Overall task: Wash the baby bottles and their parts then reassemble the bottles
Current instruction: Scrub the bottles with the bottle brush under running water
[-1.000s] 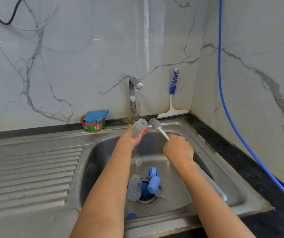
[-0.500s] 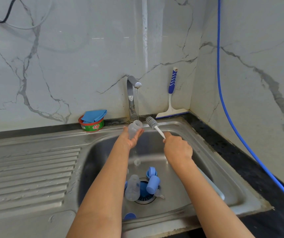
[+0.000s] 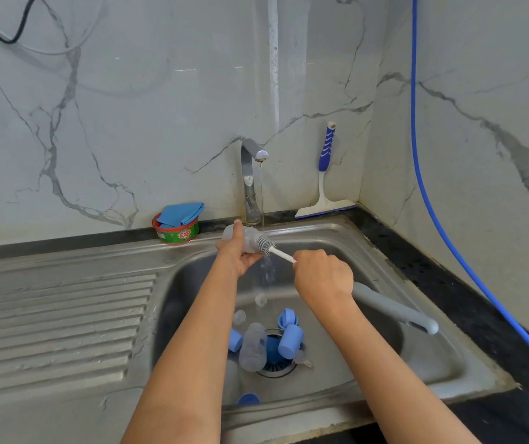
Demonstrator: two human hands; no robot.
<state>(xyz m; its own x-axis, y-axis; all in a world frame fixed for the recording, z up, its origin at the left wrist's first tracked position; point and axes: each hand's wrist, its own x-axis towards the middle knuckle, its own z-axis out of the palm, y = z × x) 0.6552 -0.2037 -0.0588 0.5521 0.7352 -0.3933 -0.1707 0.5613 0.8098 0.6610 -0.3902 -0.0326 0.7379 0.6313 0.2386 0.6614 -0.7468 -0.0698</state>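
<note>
The left hand (image 3: 239,256) grips a clear baby bottle (image 3: 250,238) on its side under the running tap (image 3: 249,174). The right hand (image 3: 324,277) clutches a bottle brush (image 3: 264,245), its bristles at the bottle's mouth. A second bottle (image 3: 252,346) and blue caps (image 3: 290,341) lie by the sink (image 3: 353,373) drain.

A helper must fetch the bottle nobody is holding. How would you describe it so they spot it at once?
Look into the sink, down at the drain. The bottle lies on its side over the drain's left edge, between a small cap and a tall cap. It is clear where both caps are blue, and the other bottle is up in the left hand.
</note>
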